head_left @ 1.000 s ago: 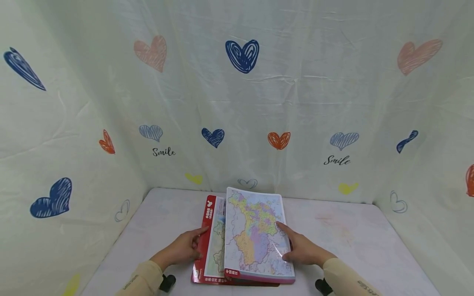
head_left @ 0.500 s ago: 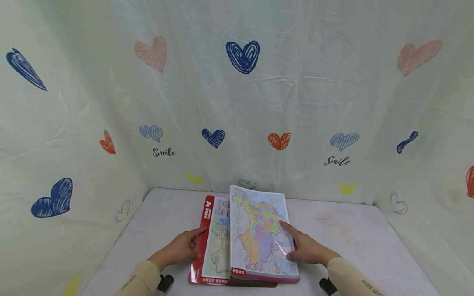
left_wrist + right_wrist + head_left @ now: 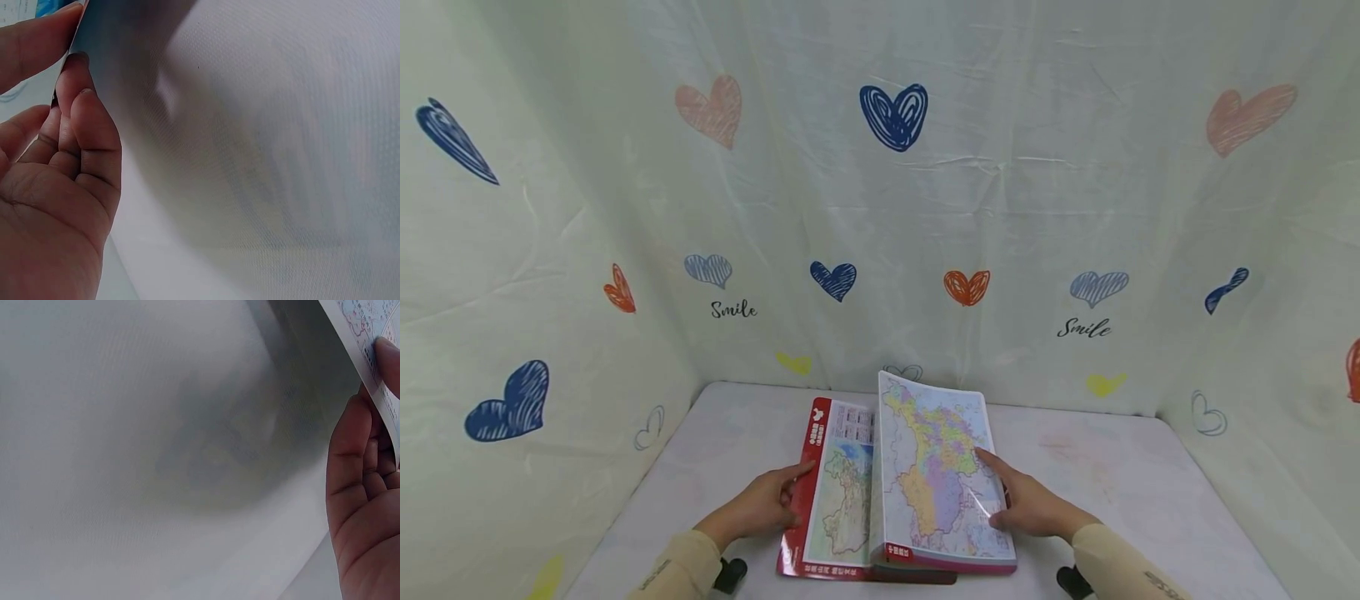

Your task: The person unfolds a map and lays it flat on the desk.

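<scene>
Two glossy map sheets overlap in the head view. A red-bordered map (image 3: pixel 847 508) lies underneath on the left, its right part covered. Over it sits a map with coloured provinces (image 3: pixel 934 471), its left edge raised and bowed. My left hand (image 3: pixel 763 505) pinches the red border at the left edge; in the left wrist view the fingers (image 3: pixel 94 137) curl behind the thin sheet. With my right hand (image 3: pixel 1036 505) I pinch the coloured map's right edge. The right wrist view has the thumb (image 3: pixel 389 365) on its printed face and fingers beneath.
A white tabletop (image 3: pixel 1090 475) extends on both sides of the maps. A pale curtain (image 3: pixel 1030 208) printed with hearts and "Smile" words hangs around the back and sides. Dark wrist-camera pieces (image 3: pixel 730 575) show under the cuffs.
The coloured map has slid right with my right hand, uncovering more of the red-bordered map. My left hand has drawn that map slightly left. The overlap is narrower.
</scene>
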`<action>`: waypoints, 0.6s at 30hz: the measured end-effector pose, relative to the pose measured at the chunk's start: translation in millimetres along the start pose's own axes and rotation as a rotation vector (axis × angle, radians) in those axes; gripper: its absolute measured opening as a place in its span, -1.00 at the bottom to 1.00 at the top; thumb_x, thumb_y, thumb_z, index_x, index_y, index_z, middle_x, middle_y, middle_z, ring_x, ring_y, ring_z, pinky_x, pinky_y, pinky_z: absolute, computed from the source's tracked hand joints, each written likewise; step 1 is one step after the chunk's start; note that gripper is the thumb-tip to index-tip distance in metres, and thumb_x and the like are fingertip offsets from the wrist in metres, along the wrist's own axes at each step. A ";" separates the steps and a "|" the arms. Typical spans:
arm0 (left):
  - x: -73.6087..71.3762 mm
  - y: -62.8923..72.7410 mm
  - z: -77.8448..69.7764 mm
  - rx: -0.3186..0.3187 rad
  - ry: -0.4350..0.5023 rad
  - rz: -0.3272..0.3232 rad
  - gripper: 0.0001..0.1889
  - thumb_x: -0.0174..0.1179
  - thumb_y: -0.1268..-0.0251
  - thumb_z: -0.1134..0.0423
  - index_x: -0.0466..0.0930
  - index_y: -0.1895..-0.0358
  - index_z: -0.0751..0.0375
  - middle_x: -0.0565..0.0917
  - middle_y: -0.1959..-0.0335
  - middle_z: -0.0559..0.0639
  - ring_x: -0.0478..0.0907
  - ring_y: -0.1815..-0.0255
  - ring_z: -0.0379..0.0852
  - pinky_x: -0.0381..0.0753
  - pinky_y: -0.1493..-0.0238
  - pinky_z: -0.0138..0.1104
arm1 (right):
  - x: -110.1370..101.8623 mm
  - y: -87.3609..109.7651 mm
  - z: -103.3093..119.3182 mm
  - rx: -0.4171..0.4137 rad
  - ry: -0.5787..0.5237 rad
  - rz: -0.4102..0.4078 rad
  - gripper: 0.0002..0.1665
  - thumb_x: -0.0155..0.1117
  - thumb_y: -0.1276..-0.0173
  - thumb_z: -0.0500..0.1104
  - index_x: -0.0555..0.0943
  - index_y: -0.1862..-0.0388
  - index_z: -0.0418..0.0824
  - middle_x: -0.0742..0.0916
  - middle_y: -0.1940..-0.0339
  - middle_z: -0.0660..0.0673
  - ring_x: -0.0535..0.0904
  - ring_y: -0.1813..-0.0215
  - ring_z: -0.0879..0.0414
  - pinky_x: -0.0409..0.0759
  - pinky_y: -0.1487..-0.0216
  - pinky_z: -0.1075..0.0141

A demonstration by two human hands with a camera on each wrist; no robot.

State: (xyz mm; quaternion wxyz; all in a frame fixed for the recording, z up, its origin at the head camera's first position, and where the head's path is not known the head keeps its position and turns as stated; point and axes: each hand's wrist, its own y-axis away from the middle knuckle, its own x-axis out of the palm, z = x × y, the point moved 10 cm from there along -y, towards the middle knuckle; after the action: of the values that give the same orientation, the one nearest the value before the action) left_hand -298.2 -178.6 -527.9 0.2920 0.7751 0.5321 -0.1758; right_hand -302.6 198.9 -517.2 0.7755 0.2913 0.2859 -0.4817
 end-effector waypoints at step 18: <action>-6.3 3.7 2.2 0.009 -0.018 -0.017 -0.06 0.50 0.05 0.46 0.27 -0.50 0.24 0.48 0.31 0.03 0.42 0.29 -0.06 0.49 0.39 -0.27 | -14.8 9.6 -8.1 -0.045 0.010 0.001 0.23 0.54 -0.07 -0.27 0.03 -0.63 -0.14 0.45 -0.33 -0.43 0.52 0.12 -0.01 0.52 0.00 -0.03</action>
State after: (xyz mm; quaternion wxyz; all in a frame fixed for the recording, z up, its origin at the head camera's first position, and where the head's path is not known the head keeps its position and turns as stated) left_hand -297.0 -185.6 -524.9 0.2918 0.7703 0.5350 -0.1878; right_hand -300.7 216.9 -510.1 0.7806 0.2765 0.3005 -0.4731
